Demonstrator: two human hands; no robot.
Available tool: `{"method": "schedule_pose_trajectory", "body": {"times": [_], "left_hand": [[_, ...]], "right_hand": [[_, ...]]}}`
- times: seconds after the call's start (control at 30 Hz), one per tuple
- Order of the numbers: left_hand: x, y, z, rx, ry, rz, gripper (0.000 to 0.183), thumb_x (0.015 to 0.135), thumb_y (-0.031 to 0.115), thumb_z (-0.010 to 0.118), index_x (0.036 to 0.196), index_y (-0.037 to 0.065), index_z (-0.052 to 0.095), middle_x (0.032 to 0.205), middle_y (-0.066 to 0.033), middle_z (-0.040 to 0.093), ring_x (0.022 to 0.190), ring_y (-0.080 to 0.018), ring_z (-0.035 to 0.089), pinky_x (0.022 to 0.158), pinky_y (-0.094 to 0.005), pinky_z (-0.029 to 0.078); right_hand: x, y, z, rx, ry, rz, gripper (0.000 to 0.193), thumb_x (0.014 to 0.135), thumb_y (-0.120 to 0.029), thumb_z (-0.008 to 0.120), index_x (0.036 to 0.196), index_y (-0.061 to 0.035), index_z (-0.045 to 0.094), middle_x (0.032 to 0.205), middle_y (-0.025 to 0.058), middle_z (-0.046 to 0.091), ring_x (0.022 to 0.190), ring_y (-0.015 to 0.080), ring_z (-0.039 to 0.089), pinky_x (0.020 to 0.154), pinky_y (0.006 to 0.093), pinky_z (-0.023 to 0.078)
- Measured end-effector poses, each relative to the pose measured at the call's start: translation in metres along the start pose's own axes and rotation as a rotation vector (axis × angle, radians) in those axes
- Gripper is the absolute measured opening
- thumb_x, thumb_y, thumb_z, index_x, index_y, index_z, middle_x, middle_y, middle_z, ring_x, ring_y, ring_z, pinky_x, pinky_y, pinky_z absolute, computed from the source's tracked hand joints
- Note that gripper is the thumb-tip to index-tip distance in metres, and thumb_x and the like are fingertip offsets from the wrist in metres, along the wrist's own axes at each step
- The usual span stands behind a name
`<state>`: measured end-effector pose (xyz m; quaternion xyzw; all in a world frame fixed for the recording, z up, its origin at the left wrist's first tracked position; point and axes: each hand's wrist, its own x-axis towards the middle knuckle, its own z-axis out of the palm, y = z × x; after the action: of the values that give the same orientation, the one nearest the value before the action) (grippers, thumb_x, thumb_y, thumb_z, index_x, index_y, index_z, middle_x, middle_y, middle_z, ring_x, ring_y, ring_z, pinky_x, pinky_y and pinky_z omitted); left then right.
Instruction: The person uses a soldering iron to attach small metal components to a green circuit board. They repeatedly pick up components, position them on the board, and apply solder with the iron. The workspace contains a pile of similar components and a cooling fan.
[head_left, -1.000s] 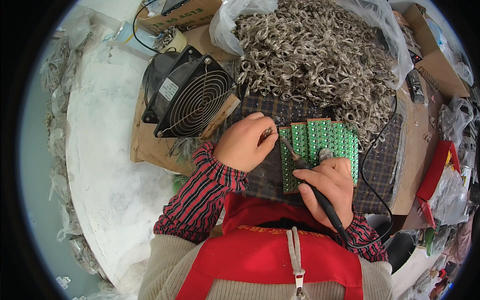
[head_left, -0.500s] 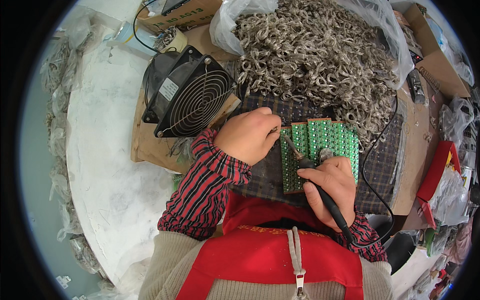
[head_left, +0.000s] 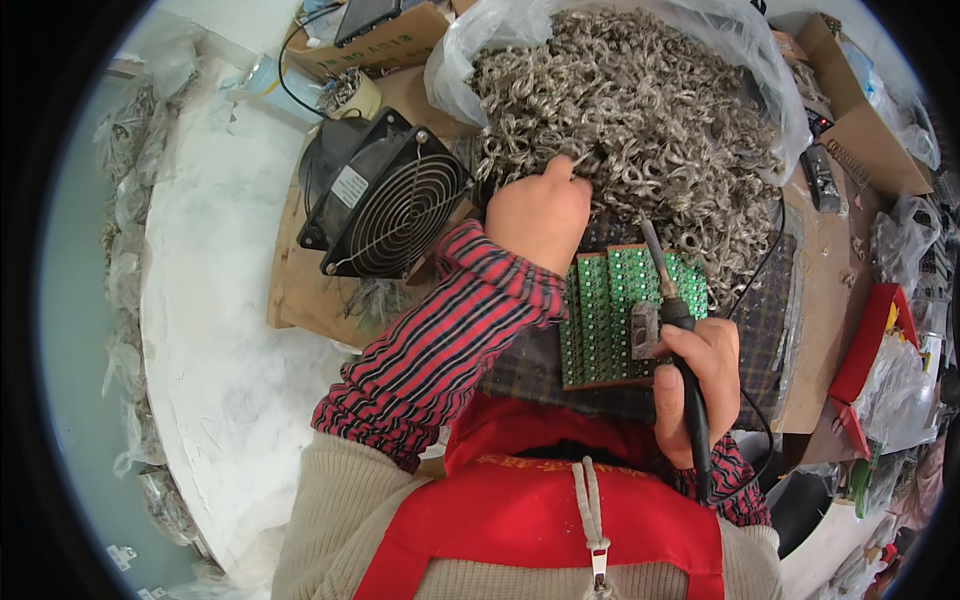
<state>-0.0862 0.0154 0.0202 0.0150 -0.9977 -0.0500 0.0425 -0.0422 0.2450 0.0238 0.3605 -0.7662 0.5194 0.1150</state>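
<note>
My left hand [head_left: 542, 220] reaches to the near edge of a big pile of small looped bundles of silvery-grey wire [head_left: 630, 110]. Its fingers are curled against the pile, and what they grip, if anything, is hidden. In my right hand [head_left: 705, 375] is a black-handled soldering iron [head_left: 690, 345], its metal tip pointing away from me and raised over the boards. Beneath it, several green circuit boards [head_left: 592, 330] lie side by side on a dark checked cloth [head_left: 530, 350]. A small greyish, see-through block [head_left: 643, 332] sits on the boards beside my right fingertips.
A black fan with a wire grille [head_left: 400, 205] stands at left on a wooden board. Clear plastic [head_left: 455, 65] surrounds the pile. The iron's black cord [head_left: 765, 270] loops along the right side. Cardboard boxes [head_left: 860, 110] and a red box [head_left: 870, 350] stand at right.
My left hand has moved away from the boards, forward to the wire pile. My right hand has shifted slightly right, lifting the iron's tip off the left boards and turning it farther forward.
</note>
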Motion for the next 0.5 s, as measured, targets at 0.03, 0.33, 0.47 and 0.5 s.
{"method": "schedule_pose_trajectory", "body": {"times": [0.03, 0.33, 0.47, 0.5], "left_hand": [[0.003, 0.0, 0.003, 0.053, -0.017, 0.001, 0.008, 0.087, 0.014, 0.072, 0.09, 0.008, 0.066, 0.092, -0.0089, 0.063, 0.08, -0.0323, 0.068, 0.067, -0.0416, 0.055], [-0.006, -0.007, -0.028, -0.78, -0.042, -0.048, 0.017, 0.094, 0.013, 0.067, 0.098, 0.003, 0.055, 0.094, -0.0115, 0.063, 0.073, -0.029, 0.067, 0.064, -0.0385, 0.054], [-0.008, 0.009, -0.032, -1.136, -0.103, -0.098, 0.016, 0.097, 0.011, 0.067, 0.103, 0.002, 0.056, 0.087, -0.0123, 0.062, 0.072, -0.024, 0.068, 0.062, -0.0342, 0.052], [-0.008, 0.014, -0.031, -0.964, 0.023, 0.052, 0.016, 0.094, 0.01, 0.069, 0.104, 0.002, 0.058, 0.087, -0.0122, 0.062, 0.073, -0.0252, 0.067, 0.063, -0.0349, 0.052]], "right_hand": [[0.0, 0.0, -0.003, 0.005, 0.014, -0.019, 0.031, 0.086, -0.007, 0.071, 0.116, -0.0003, 0.068, 0.088, 0.0125, 0.06, 0.08, 0.0295, 0.055, 0.073, 0.0401, 0.046], [0.013, 0.0, -0.016, 0.338, 0.01, 0.223, 0.028, 0.101, -0.003, 0.059, 0.129, 0.0011, 0.059, 0.092, 0.0142, 0.069, 0.08, 0.0213, 0.068, 0.072, 0.0302, 0.054], [0.047, 0.009, 0.002, 0.142, 0.118, 0.359, 0.032, 0.097, -0.003, 0.067, 0.128, -0.0027, 0.058, 0.096, 0.012, 0.072, 0.084, 0.0195, 0.072, 0.074, 0.0303, 0.057], [0.054, 0.012, 0.005, 0.134, 0.13, 0.282, 0.035, 0.096, 0.0, 0.066, 0.129, -0.0018, 0.055, 0.104, 0.0128, 0.072, 0.088, 0.0176, 0.071, 0.077, 0.0293, 0.055]]}}
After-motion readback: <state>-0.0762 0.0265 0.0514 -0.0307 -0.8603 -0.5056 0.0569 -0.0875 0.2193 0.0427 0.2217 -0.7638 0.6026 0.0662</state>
